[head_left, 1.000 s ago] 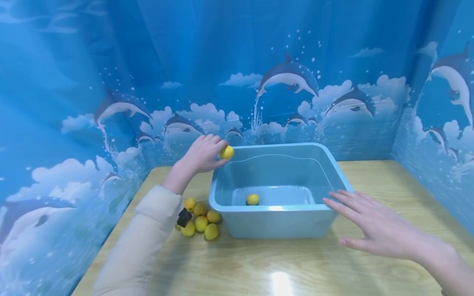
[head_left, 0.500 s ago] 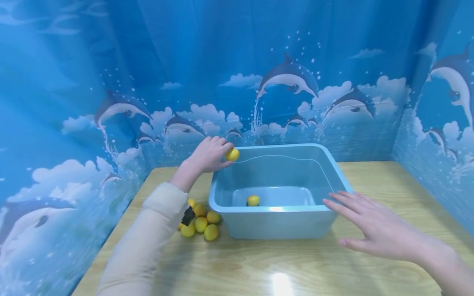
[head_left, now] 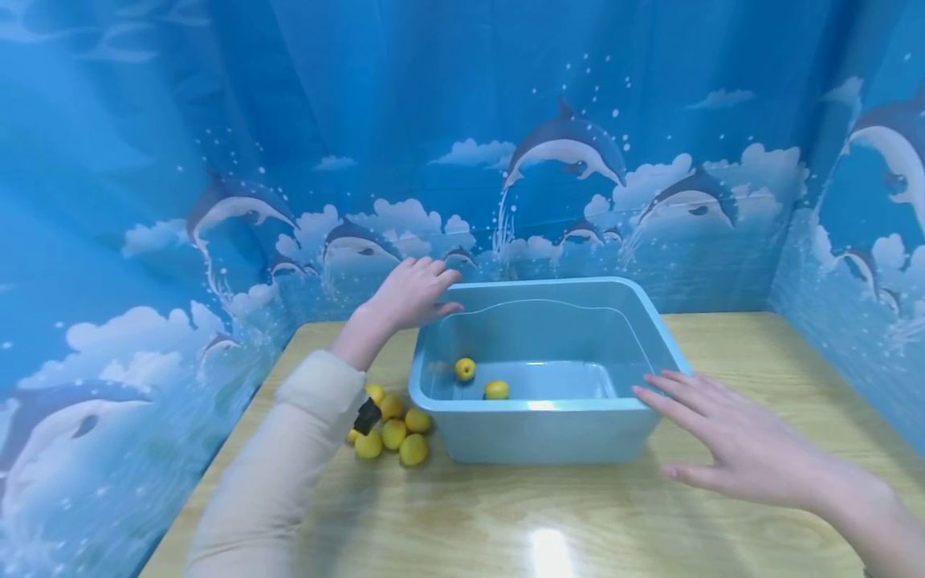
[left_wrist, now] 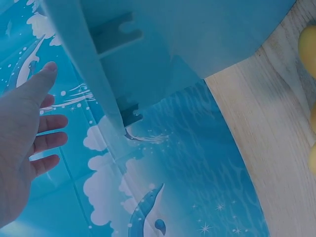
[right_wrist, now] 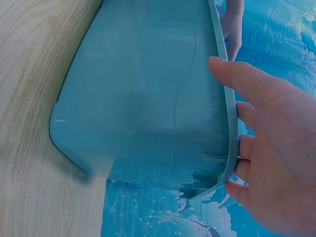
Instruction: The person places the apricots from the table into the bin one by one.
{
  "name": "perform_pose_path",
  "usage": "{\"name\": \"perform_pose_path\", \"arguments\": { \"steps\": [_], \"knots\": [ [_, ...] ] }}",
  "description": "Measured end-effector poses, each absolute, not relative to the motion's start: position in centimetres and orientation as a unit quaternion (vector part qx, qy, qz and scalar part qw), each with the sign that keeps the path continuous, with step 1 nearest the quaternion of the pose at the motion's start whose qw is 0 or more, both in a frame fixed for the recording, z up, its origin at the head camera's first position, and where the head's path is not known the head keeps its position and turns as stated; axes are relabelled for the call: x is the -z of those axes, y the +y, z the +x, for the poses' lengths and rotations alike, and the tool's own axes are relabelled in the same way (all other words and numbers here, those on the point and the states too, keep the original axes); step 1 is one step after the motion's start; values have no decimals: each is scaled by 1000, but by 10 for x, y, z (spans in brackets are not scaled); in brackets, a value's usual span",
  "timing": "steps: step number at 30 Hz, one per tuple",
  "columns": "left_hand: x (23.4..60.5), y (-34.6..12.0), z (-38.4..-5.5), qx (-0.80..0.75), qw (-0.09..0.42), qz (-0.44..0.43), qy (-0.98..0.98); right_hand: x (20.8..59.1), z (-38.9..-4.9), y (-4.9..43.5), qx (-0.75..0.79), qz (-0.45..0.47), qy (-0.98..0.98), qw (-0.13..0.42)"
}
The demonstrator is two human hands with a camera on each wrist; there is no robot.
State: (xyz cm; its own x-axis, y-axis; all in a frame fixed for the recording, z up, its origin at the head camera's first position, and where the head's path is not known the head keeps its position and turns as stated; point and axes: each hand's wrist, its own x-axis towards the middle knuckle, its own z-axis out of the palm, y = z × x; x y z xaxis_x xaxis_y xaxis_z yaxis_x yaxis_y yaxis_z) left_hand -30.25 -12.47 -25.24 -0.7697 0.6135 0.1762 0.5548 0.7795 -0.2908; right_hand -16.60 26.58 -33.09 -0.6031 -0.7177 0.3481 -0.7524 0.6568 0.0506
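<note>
My left hand (head_left: 415,295) hovers over the back left corner of the light blue plastic bin (head_left: 535,432), its fingers loosely extended and nothing between them. Inside the bin lie two small round yellow fruits; one yellow fruit (head_left: 465,369) is near the left wall, the other (head_left: 496,390) closer to the front. In the left wrist view the same hand (left_wrist: 24,133) appears beside the bin's outer wall (left_wrist: 163,54). My right hand (head_left: 730,441) is spread at the bin's front right corner, fingertips by the rim. The right wrist view shows its fingers (right_wrist: 242,81) along that rim.
Several more yellow fruits (head_left: 393,434) are bunched on the wooden table (head_left: 462,514) left of the bin, partly hidden by the left sleeve and a black wrist device (head_left: 367,417). A blue dolphin-print curtain (head_left: 405,120) encloses the back and sides.
My left hand has shifted slightly right over the bin and let go of the yellow fruit it held. That fruit is now in the bin. My right hand has stayed put.
</note>
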Motion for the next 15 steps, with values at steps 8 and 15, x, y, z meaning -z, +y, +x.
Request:
{"name": "perform_pose_path", "arguments": {
  "steps": [8,15],
  "knots": [
    [248,-129,-299,-113,123,-310,-936,330,-166,266,-56,413,-893,170],
    [246,-144,-289,-119,136,-303,-936,331,-166,265,-52,417,-890,175]
  ]
}}
